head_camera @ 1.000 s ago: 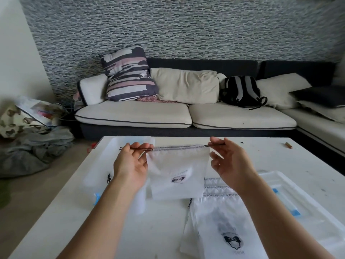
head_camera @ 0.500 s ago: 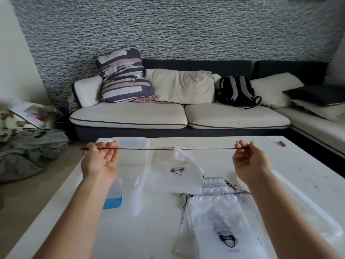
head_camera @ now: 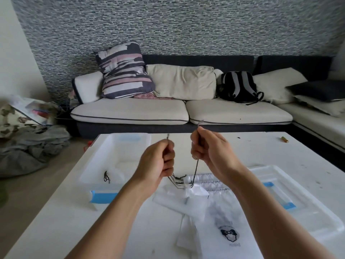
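Grey clothes (head_camera: pixel 31 152) lie heaped on the floor at far left, well apart from the work on the white table (head_camera: pixel 61 217). On the table's left part sits a clear plastic tray (head_camera: pixel 100 157) with a blue label. A small coil of spare cord (head_camera: pixel 106 178) lies in it, probably placed there for easy reach. Next comes the left hand (head_camera: pixel 158 162), its fingers curled into a fist round one end of the black drawstring (head_camera: pixel 196 168), whose tip pokes up above the knuckles. Both strands run down to the translucent pouch (head_camera: pixel 195 191), which lies below and between the hands with its neck gathered tight. It seems to rest on the table against the other bags, though blur makes the contact hard to read. The right hand (head_camera: pixel 207 148) pinches the other end between thumb and fingertips, a little higher than the left. The hands are near each other with slack in the cord, which I judge suits crossing the ends for a knot. Further right, a stack of flat pouches (head_camera: pixel 229 234) with a printed logo lies in front of the person, overlapping a second clear tray (head_camera: pixel 308 199). A brown stub (head_camera: pixel 284 139) lies near the table's far right edge.
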`<state>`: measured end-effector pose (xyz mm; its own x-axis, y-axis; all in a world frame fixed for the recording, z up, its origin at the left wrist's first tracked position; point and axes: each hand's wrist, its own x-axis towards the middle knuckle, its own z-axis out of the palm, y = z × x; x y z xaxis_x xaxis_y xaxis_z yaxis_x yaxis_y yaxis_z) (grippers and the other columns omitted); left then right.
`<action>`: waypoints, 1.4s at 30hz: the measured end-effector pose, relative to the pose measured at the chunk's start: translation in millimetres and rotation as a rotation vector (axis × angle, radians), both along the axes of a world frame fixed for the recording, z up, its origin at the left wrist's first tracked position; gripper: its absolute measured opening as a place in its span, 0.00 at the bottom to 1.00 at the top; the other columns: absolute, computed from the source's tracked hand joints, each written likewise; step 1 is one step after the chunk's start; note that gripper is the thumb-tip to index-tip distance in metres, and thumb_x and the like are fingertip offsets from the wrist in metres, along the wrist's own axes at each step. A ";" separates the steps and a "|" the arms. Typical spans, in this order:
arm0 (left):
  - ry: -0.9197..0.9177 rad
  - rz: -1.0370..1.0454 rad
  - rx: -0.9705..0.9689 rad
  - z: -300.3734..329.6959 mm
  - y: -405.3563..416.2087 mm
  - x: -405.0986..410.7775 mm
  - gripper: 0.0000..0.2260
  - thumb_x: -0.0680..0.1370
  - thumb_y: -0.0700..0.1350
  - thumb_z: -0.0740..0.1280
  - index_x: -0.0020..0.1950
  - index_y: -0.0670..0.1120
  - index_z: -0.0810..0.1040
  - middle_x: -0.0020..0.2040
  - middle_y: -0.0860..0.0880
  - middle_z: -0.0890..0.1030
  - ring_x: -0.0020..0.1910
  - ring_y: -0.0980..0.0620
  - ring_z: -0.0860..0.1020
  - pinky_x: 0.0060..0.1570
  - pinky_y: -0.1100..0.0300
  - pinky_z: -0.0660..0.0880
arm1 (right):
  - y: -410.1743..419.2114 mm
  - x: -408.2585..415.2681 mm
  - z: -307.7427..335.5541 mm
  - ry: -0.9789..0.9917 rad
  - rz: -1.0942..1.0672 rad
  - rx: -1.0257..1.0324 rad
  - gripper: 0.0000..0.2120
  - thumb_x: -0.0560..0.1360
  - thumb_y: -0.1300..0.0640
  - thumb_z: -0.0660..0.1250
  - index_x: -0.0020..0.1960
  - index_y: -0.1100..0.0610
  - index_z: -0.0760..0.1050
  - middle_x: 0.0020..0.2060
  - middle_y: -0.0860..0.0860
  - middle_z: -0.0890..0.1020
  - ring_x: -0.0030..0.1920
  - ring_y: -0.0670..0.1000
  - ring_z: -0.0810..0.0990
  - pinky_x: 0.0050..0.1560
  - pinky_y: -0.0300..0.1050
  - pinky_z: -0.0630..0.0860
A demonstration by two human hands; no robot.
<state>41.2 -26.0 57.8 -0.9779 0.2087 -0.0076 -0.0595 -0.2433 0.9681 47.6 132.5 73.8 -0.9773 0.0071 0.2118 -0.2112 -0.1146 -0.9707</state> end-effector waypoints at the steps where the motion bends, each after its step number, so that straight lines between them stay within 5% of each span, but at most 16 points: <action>1: 0.035 -0.010 -0.037 -1.7 2.4 2.3 0.15 0.80 0.40 0.57 0.35 0.47 0.76 0.31 0.49 0.61 0.29 0.51 0.53 0.26 0.61 0.51 | -0.8 1.1 1.7 0.055 -0.003 0.064 0.21 0.85 0.56 0.54 0.35 0.58 0.72 0.28 0.53 0.67 0.32 0.53 0.65 0.36 0.45 0.64; 6: 0.131 0.041 -0.125 -11.8 4.3 4.6 0.08 0.79 0.44 0.68 0.48 0.46 0.87 0.30 0.51 0.70 0.28 0.52 0.61 0.28 0.61 0.57 | -0.1 1.3 -3.9 0.234 -0.110 0.193 0.16 0.83 0.52 0.61 0.43 0.50 0.85 0.49 0.48 0.84 0.52 0.46 0.79 0.52 0.44 0.73; 9: 0.125 0.005 -0.140 -11.2 4.6 5.8 0.09 0.80 0.45 0.67 0.46 0.48 0.87 0.28 0.51 0.66 0.27 0.52 0.60 0.26 0.62 0.58 | -1.9 -0.5 -8.8 0.273 -0.007 0.283 0.12 0.82 0.52 0.63 0.53 0.53 0.86 0.65 0.45 0.77 0.67 0.41 0.74 0.59 0.34 0.73; 11: 0.109 -0.091 -0.150 -6.8 6.4 9.1 0.17 0.83 0.44 0.62 0.37 0.49 0.84 0.28 0.51 0.62 0.27 0.53 0.58 0.25 0.63 0.56 | -4.4 -1.3 -11.9 0.256 0.078 0.314 0.11 0.81 0.53 0.65 0.54 0.53 0.86 0.68 0.45 0.76 0.69 0.40 0.72 0.63 0.37 0.74; 13: 0.070 -0.166 -0.138 -2.3 9.3 12.8 0.24 0.84 0.42 0.59 0.28 0.51 0.77 0.29 0.51 0.59 0.27 0.54 0.56 0.25 0.63 0.54 | -6.4 -3.9 -16.7 0.222 0.098 0.313 0.10 0.81 0.54 0.66 0.53 0.53 0.86 0.63 0.49 0.81 0.67 0.42 0.76 0.66 0.46 0.75; 16: -0.041 -0.209 -0.017 -2.4 9.6 13.3 0.21 0.82 0.45 0.55 0.30 0.51 0.74 0.32 0.50 0.59 0.29 0.53 0.54 0.26 0.62 0.51 | -6.8 -4.5 -19.2 0.160 0.074 0.267 0.11 0.80 0.57 0.66 0.52 0.62 0.85 0.44 0.55 0.86 0.46 0.48 0.84 0.52 0.46 0.80; 21: 0.048 -0.239 -0.146 -8.4 6.9 10.2 0.22 0.83 0.45 0.60 0.30 0.52 0.80 0.29 0.52 0.65 0.31 0.51 0.54 0.29 0.59 0.50 | -4.1 -4.5 -22.4 0.123 0.042 0.364 0.16 0.82 0.54 0.64 0.50 0.65 0.84 0.24 0.45 0.74 0.27 0.45 0.68 0.33 0.37 0.67; 25: 0.067 -0.181 -0.127 -16.2 6.3 6.1 0.13 0.83 0.45 0.62 0.43 0.41 0.80 0.31 0.50 0.68 0.27 0.55 0.61 0.25 0.64 0.58 | 1.3 -8.2 -26.2 0.132 0.043 0.327 0.12 0.82 0.59 0.65 0.49 0.65 0.84 0.29 0.55 0.76 0.32 0.49 0.72 0.36 0.39 0.72; 30: 0.081 -0.099 -0.116 -19.4 5.3 0.7 0.16 0.84 0.45 0.61 0.41 0.43 0.82 0.31 0.48 0.73 0.28 0.54 0.67 0.26 0.62 0.64 | 12.7 -10.5 -25.5 0.095 0.030 0.304 0.05 0.77 0.65 0.71 0.46 0.65 0.84 0.36 0.62 0.84 0.37 0.52 0.83 0.43 0.44 0.80; 34: 0.022 0.020 -0.095 -19.4 4.6 -1.8 0.14 0.85 0.45 0.60 0.51 0.42 0.84 0.40 0.47 0.84 0.32 0.55 0.76 0.31 0.63 0.72 | 16.5 -14.3 -26.9 0.096 -0.099 0.396 0.07 0.77 0.59 0.72 0.42 0.63 0.82 0.36 0.55 0.84 0.38 0.50 0.83 0.49 0.52 0.83; 38: -0.160 0.037 0.256 -14.8 -3.5 -10.6 0.12 0.84 0.46 0.60 0.54 0.44 0.82 0.46 0.48 0.86 0.31 0.58 0.76 0.27 0.67 0.69 | 18.3 -13.2 -31.6 -0.025 0.082 0.492 0.09 0.75 0.56 0.73 0.42 0.62 0.81 0.54 0.42 0.84 0.56 0.43 0.81 0.65 0.47 0.73; 42: -0.190 -0.143 0.341 -7.8 -9.0 -8.8 0.12 0.83 0.45 0.60 0.54 0.41 0.81 0.37 0.49 0.81 0.28 0.58 0.72 0.24 0.68 0.66 | 5.6 -5.0 -41.7 -0.148 0.291 0.384 0.10 0.73 0.62 0.74 0.41 0.69 0.78 0.43 0.48 0.86 0.46 0.46 0.83 0.56 0.51 0.77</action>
<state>32.4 -35.0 50.0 -0.9268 0.3643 -0.0916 -0.2856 -0.5247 0.8019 42.6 138.1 32.1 -0.9469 -0.3215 0.0042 -0.0802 0.2234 -0.9714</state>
